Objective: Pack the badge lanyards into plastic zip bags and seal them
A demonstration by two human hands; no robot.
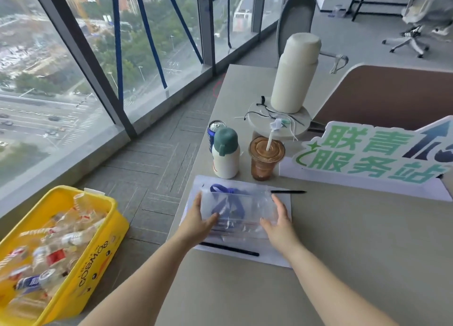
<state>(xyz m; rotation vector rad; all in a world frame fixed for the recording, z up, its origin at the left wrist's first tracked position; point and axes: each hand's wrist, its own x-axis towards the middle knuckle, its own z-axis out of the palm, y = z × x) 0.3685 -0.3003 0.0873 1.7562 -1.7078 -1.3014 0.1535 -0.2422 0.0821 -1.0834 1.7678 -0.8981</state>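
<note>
The zip bag (241, 206) is flattened by left hand (199, 219) and right hand (278, 221); fingers straight. Its near seal (240, 227) should be pressed end-to-end.

Blue lanyard (226, 203) in a clear bag (255, 210) with a red line, black pens (229, 249), yellow bin (98, 240), white bottle (225, 161) capped green, cream flask (296, 73), brown drink (266, 159), white sign (367, 154) lettered green, beige table (343, 264)

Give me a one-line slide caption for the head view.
Left hand and right hand rest on the ends of a zip bag holding a blue lanyard on the desk.
</note>
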